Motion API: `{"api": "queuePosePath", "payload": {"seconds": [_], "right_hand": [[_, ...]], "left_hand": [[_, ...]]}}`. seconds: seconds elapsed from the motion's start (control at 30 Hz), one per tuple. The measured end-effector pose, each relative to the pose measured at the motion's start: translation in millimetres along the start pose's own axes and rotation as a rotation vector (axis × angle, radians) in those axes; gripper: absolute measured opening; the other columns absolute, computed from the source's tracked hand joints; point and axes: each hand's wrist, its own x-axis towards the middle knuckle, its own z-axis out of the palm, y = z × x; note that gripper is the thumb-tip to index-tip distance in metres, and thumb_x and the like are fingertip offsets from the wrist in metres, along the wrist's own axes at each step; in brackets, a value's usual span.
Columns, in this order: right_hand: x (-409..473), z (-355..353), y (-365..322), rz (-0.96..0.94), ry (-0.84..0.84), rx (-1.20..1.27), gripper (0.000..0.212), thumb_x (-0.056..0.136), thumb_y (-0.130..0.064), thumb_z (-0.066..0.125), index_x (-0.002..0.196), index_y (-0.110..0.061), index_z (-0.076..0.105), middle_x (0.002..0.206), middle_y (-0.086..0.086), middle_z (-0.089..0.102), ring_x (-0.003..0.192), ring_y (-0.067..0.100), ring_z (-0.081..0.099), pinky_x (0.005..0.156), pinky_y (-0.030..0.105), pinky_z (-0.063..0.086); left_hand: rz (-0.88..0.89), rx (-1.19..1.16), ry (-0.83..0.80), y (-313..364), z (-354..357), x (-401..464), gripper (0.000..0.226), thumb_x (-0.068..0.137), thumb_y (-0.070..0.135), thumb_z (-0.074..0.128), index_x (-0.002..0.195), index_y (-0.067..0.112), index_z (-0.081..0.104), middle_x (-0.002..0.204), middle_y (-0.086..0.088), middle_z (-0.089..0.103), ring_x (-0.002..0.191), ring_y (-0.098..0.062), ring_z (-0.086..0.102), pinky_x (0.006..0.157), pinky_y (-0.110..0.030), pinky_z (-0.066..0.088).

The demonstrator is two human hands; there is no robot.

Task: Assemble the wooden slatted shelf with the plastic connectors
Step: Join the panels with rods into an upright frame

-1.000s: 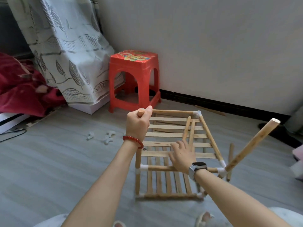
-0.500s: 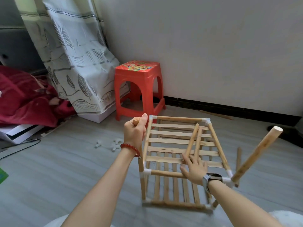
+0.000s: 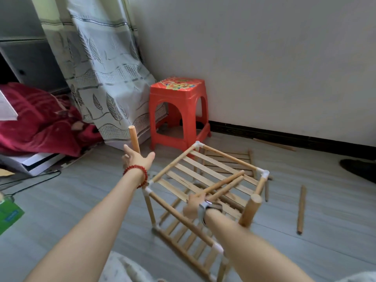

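The wooden slatted shelf (image 3: pixel 195 174) stands on the floor in the middle, its corners joined by white plastic connectors (image 3: pixel 264 173). One upright post (image 3: pixel 133 138) rises at its far left corner. My left hand (image 3: pixel 138 160), with a red bead bracelet, is against that post with thumb and fingers spread. My right hand (image 3: pixel 192 207), with a watch on the wrist, grips the near ends of two loose dowels (image 3: pixel 223 184) lying across the top slats. A thicker post (image 3: pixel 249 210) sticks up at the near right corner.
A loose dowel (image 3: pixel 301 208) lies on the floor at the right, and another slatted panel (image 3: pixel 230 159) lies behind the shelf. A red plastic stool (image 3: pixel 179 110) stands by the wall. Curtain (image 3: pixel 105 78), red blanket (image 3: pixel 40 123) and a green packet (image 3: pixel 10 217) are at the left.
My left hand released its grip on the post's top and spread open. My right hand went from lying flat on the slats to gripping the two dowels. The shelf has turned in view.
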Motion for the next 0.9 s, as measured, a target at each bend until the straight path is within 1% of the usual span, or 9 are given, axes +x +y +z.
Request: {"api": "queuePosePath", "payload": {"seconds": [0.03, 0.1, 0.2, 0.23, 0.37, 0.47, 0.57, 0.73, 0.9], "right_hand": [[-7, -13, -12, -0.033, 0.015, -0.073, 0.027, 0.095, -0.026, 0.04, 0.115, -0.01, 0.051, 0.126, 0.016, 0.047, 0.122, 0.033, 0.047, 0.091, 0.038, 0.041], [-21, -40, -33, -0.107, 0.094, -0.112, 0.02, 0.096, -0.019, 0.039, 0.097, -0.009, 0.056, 0.11, 0.014, 0.055, 0.106, 0.029, 0.056, 0.086, 0.037, 0.043], [-40, -77, -52, -0.189, 0.174, -0.015, 0.031, 0.097, -0.012, 0.044, 0.124, 0.0, 0.054, 0.131, 0.022, 0.051, 0.122, 0.035, 0.048, 0.097, 0.04, 0.039], [-45, -92, -56, -0.197, 0.233, -0.025, 0.034, 0.096, -0.011, 0.046, 0.126, 0.002, 0.052, 0.132, 0.021, 0.051, 0.124, 0.035, 0.047, 0.097, 0.039, 0.039], [-53, -141, -54, -0.148, 0.38, -0.2, 0.032, 0.097, -0.009, 0.04, 0.123, -0.003, 0.057, 0.126, 0.011, 0.056, 0.112, 0.031, 0.056, 0.081, 0.034, 0.045], [-65, -181, -29, -0.207, 0.44, -0.249, 0.032, 0.097, -0.018, 0.038, 0.115, -0.003, 0.059, 0.121, 0.012, 0.059, 0.106, 0.033, 0.057, 0.082, 0.033, 0.045], [-76, -209, 8, -0.224, 0.537, -0.253, 0.028, 0.095, -0.018, 0.036, 0.103, -0.007, 0.061, 0.114, 0.015, 0.062, 0.093, 0.031, 0.056, 0.075, 0.028, 0.041], [-84, -232, 75, -0.179, 0.617, -0.26, 0.029, 0.094, -0.016, 0.035, 0.104, -0.009, 0.061, 0.111, 0.014, 0.063, 0.099, 0.034, 0.058, 0.083, 0.033, 0.048], [-95, -267, 145, -0.092, 0.726, -0.217, 0.03, 0.091, -0.017, 0.036, 0.109, -0.016, 0.06, 0.113, 0.01, 0.062, 0.101, 0.033, 0.059, 0.088, 0.04, 0.05]], "left_hand": [[-0.018, -0.007, 0.0, -4, 3, -4, 0.093, 0.088, 0.037, 0.061, 0.149, 0.015, -0.004, 0.152, -0.016, 0.01, 0.136, -0.037, 0.025, 0.109, -0.05, 0.029], [-0.029, -0.021, 0.025, -8, 4, -10, 0.091, 0.087, 0.036, 0.061, 0.149, 0.015, -0.002, 0.153, -0.014, 0.008, 0.134, -0.04, 0.027, 0.107, -0.051, 0.03], [0.032, -0.035, 0.064, -8, -3, -18, 0.081, 0.088, 0.032, 0.059, 0.149, 0.014, 0.009, 0.152, -0.013, 0.011, 0.136, -0.035, 0.026, 0.109, -0.048, 0.029], [0.083, -0.042, 0.079, -4, -10, -21, 0.077, 0.088, 0.031, 0.059, 0.148, 0.013, 0.014, 0.151, -0.013, 0.014, 0.135, -0.032, 0.027, 0.109, -0.045, 0.03], [0.31, 0.002, 0.164, 27, -31, -32, 0.059, 0.088, 0.027, 0.058, 0.14, 0.013, 0.034, 0.145, -0.011, 0.026, 0.128, -0.029, 0.037, 0.105, -0.041, 0.035], [0.491, 0.026, 0.212, 67, -39, -47, 0.054, 0.089, 0.022, 0.058, 0.138, 0.01, 0.039, 0.144, -0.013, 0.03, 0.131, -0.03, 0.034, 0.108, -0.04, 0.03], [0.642, 0.035, 0.184, 105, -28, -72, 0.046, 0.09, 0.019, 0.055, 0.134, 0.01, 0.044, 0.14, -0.011, 0.037, 0.128, -0.026, 0.038, 0.105, -0.036, 0.031], [0.829, 0.093, 0.105, 164, 12, -109, 0.045, 0.091, 0.018, 0.051, 0.136, 0.015, 0.043, 0.139, -0.007, 0.038, 0.126, -0.025, 0.04, 0.103, -0.04, 0.036], [0.902, 0.166, 0.033, 246, 62, -151, 0.048, 0.093, 0.02, 0.047, 0.14, 0.017, 0.036, 0.141, -0.006, 0.035, 0.127, -0.025, 0.038, 0.102, -0.039, 0.034]]}}
